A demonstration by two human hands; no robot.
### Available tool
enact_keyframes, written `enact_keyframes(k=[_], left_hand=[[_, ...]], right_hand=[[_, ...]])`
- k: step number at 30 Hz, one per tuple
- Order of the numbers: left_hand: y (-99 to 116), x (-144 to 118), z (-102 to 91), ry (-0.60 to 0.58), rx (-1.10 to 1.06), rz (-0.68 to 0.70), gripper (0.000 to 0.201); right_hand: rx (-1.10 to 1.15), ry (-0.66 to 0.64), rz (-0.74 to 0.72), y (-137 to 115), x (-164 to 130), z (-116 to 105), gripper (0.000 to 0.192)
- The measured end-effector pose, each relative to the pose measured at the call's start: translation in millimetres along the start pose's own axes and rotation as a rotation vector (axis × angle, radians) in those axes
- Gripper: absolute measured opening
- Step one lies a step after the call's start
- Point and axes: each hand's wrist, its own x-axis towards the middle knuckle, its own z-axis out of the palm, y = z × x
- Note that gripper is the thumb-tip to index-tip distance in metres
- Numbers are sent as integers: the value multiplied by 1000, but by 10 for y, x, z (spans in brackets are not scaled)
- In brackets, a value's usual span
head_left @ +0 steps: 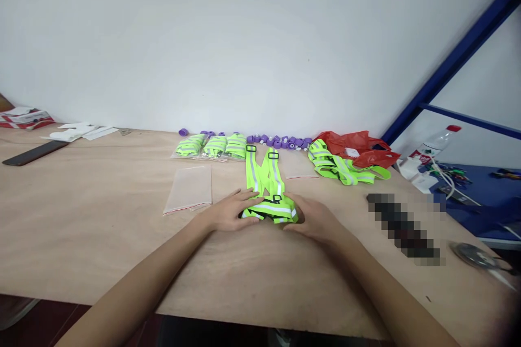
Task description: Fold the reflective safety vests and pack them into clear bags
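A neon-yellow reflective vest [266, 209] made of straps with silver stripes and black buckles lies on the wooden table in front of me. Its near end is folded into a bundle, while two straps stretch away toward the wall. My left hand [232, 211] grips the bundle's left side, fingers on top and thumb at the near edge. On the opposite side my right hand [312, 217] holds the bundle in the same way. Flat clear zip bags lie beyond, one [188, 190] to the left and another [300, 165] behind the vest to the right.
Several bagged vests [215, 145] stand along the wall beside purple rolls [285, 142]. At the right are a loose vest [342, 169], a red plastic bag [358, 146] and a bottle [435, 143]. A dark flat bar [35, 153] and white papers [81, 131] lie left.
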Motion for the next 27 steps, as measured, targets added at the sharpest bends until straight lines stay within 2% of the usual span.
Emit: enact_keyframes(k=[3,6,14,18,20,24,27], left_hand=[[2,-2,12,-9,-32,-26,55],[17,-4,33,-13,-63,-24,54],[81,-31,78,-36,-26,-54,52],[70,-51,85,-63,1,-20,72],[57,-56,104,-36,24,-15,65],[35,-45,166,6,79,-31,55],[36,-33,194,39,70,-39,54]], right_hand=[[111,-51,40,-12,-6,37,76],[136,-40,41,-7,-4,84,72],[153,-7,-104,-65,-10,149,56],[104,5,-135,-99,-9,156,56],[39,14,-160,-95,-5,146,51],[-149,79,-271,-31,13,150,29],[-165,169,-343,38,22,194,29]])
